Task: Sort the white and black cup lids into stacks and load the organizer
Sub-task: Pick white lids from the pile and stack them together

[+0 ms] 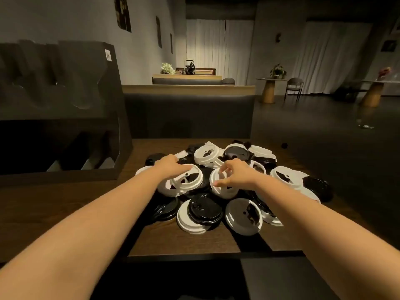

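Note:
A loose heap of white and black cup lids [242, 213] covers the middle of the dark wooden table [184, 241]. My left hand [171, 166] grips the far rim of a white lid [184, 182] at the heap's left side. My right hand [234, 174] pinches another white lid [223, 189] with thumb and curled fingers, just right of the first. A black lid [204, 210] lies on a white one nearer to me. The tall dark organizer [65, 105] stands at the table's left, with its lower slots in shadow.
A black lid [154, 158] lies apart near the organizer's base. Behind the table runs a padded booth back [188, 113]. Round tables and a chair [293, 86] stand far right on the dark floor. The table's near edge [214, 254] is close to me.

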`<action>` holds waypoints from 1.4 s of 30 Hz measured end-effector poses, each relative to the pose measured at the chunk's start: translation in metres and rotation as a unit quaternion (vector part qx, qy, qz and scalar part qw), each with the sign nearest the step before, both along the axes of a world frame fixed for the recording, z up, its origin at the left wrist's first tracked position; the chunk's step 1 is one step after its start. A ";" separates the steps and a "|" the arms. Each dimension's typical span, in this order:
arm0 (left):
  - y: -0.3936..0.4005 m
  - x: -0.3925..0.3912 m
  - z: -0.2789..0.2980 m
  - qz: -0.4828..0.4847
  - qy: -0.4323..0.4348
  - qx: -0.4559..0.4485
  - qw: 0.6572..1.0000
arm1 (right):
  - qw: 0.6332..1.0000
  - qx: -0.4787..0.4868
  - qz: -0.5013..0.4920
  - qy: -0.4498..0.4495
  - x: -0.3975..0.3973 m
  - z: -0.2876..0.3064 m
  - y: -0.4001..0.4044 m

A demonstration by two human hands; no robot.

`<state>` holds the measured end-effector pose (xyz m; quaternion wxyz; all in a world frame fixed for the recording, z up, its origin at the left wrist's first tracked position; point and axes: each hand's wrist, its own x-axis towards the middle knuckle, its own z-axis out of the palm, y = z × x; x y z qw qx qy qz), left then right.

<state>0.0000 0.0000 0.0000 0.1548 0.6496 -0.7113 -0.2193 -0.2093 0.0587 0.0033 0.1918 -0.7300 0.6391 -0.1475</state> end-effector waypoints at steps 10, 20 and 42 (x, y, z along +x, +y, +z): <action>-0.003 0.004 -0.021 -0.019 -0.002 0.033 0.999 | 1.000 -0.020 -0.002 0.015 -0.008 -0.018 -0.007; 0.005 -0.004 -0.019 0.052 0.132 -0.057 0.988 | 0.998 -0.033 -0.045 0.005 -0.008 -0.019 -0.006; -0.005 0.013 -0.024 0.089 0.406 -0.029 0.909 | 0.997 -0.054 -0.015 -0.053 -0.007 -0.028 -0.016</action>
